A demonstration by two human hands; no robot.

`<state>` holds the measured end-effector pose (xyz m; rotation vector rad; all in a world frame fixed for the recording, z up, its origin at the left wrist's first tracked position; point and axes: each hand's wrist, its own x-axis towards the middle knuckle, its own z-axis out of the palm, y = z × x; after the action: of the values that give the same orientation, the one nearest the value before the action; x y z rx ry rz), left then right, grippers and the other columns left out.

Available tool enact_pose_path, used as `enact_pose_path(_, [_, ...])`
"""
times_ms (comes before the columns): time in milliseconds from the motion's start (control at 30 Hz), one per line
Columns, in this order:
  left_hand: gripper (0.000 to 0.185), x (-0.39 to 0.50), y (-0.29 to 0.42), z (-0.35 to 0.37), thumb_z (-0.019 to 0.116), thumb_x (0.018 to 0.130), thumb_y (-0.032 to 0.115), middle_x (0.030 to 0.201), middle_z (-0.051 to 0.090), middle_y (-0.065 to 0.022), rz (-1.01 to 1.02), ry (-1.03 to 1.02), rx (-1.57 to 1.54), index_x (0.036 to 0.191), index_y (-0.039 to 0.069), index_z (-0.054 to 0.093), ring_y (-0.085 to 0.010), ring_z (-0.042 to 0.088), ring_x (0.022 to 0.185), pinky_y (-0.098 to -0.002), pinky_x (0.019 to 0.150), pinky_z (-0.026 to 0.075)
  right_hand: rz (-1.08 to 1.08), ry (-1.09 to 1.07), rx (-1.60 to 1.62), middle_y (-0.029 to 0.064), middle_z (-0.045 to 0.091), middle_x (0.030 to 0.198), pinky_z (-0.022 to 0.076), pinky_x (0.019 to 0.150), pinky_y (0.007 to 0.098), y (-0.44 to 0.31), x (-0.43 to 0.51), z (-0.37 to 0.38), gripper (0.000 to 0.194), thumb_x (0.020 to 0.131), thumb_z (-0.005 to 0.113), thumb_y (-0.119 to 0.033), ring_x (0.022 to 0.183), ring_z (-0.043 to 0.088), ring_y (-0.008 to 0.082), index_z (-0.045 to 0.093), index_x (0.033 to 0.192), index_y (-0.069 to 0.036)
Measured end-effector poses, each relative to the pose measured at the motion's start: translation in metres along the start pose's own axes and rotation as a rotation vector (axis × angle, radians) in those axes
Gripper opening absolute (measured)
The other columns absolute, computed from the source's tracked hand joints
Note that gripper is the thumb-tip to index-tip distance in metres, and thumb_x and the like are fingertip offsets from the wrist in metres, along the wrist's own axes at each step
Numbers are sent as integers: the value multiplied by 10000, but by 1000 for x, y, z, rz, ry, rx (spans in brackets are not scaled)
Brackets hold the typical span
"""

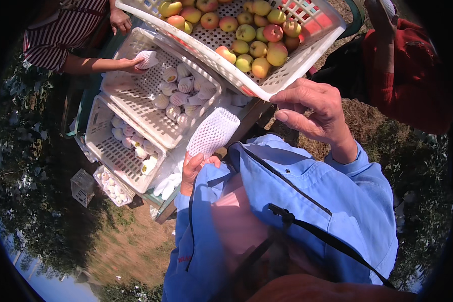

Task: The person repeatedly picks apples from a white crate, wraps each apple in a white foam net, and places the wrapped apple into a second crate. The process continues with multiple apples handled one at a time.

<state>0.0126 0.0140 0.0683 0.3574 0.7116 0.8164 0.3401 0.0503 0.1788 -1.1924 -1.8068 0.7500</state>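
My left hand (197, 168) grips the lower end of a white foam-net fruit sleeve (213, 132), whose other end points up and right. Whether a fruit is inside the sleeve I cannot tell. My right hand (313, 111) is at the near corner of a large white plastic crate (249, 87), thumb and forefinger apart with nothing visible between them. The forefinger overlaps the rim; contact is unclear. Loose red-and-yellow apples (245, 33) lie in that crate. To its left, a second plastic crate (136, 109) contains several fruits in foam nets (179, 99).
A third crate (98, 130) with netted fruits sits beside the second. White sleeves (168, 185) lie by the table corner (166, 209). At left, another person's hand (130, 65) holds a netted fruit (147, 59). A red-sleeved person (407, 71) is at right. Smaller crates (113, 187) stand lower left.
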Motion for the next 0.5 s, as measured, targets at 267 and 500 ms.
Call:
enact_pose_path(267, [645, 3, -27, -8, 682, 828, 211, 1227, 549, -217, 79, 68, -137, 1375, 10, 405, -334, 587, 1000, -432, 858, 535, 333, -89, -638, 97, 701, 888, 525, 730, 325, 64, 135, -39, 421, 927, 574, -462, 800, 670, 213, 684, 1084, -87])
enact_pose_path(500, [506, -15, -34, -30, 577, 906, 231, 1276, 498, -221, 207, 349, 40, 1361, 101, 398, -399, 593, 1020, -533, 843, 536, 339, -448, -771, 184, 684, 829, 537, 700, 407, 239, 230, 22, 379, 802, 665, -366, 809, 681, 296, 686, 858, 8])
